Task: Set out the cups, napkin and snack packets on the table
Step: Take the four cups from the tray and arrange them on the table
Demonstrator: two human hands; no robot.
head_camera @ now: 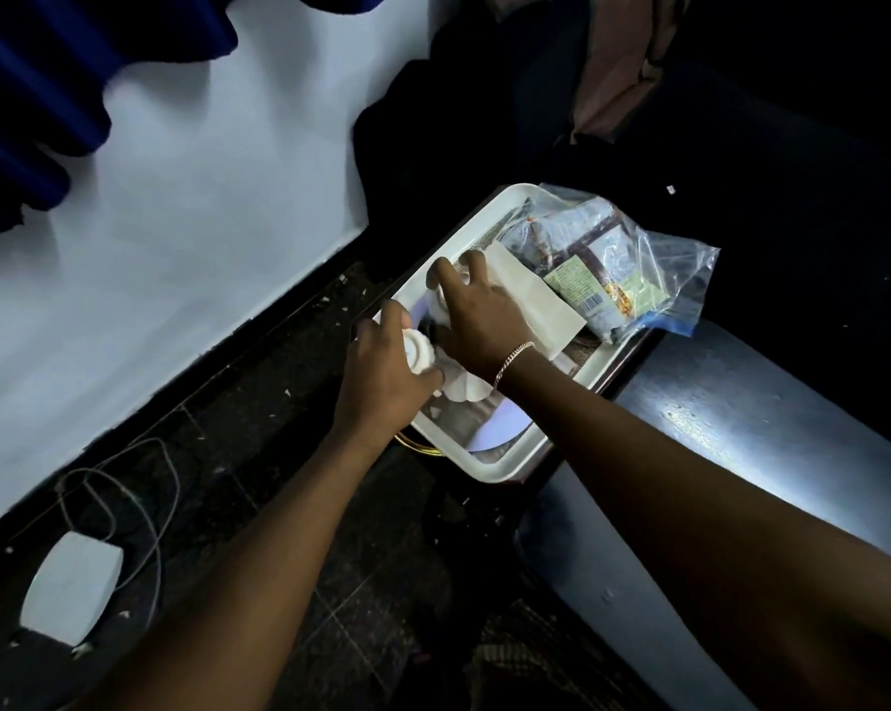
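Note:
A white tray (489, 467) rests on the end of a dark table (730, 402). My left hand (381, 382) is shut on a small white cup (420, 354) over the tray's near-left part. Beside it, my right hand (476, 315) grips another white cup (440, 300), mostly hidden under my fingers. A folded beige napkin (535, 300) lies on the tray just right of that hand. A clear plastic bag (653, 264) of snack packets (587, 287) covers the tray's far end and hangs over its edge. More white crockery (461, 390) shows beneath my wrists.
A white wall (176, 223) runs along the left, with blue curtain folds (33, 94) at the top left. The dark tiled floor (258, 428) holds a white box (71, 587) and a looped cable (115, 495). Dark fabric (458, 120) is piled beyond the tray.

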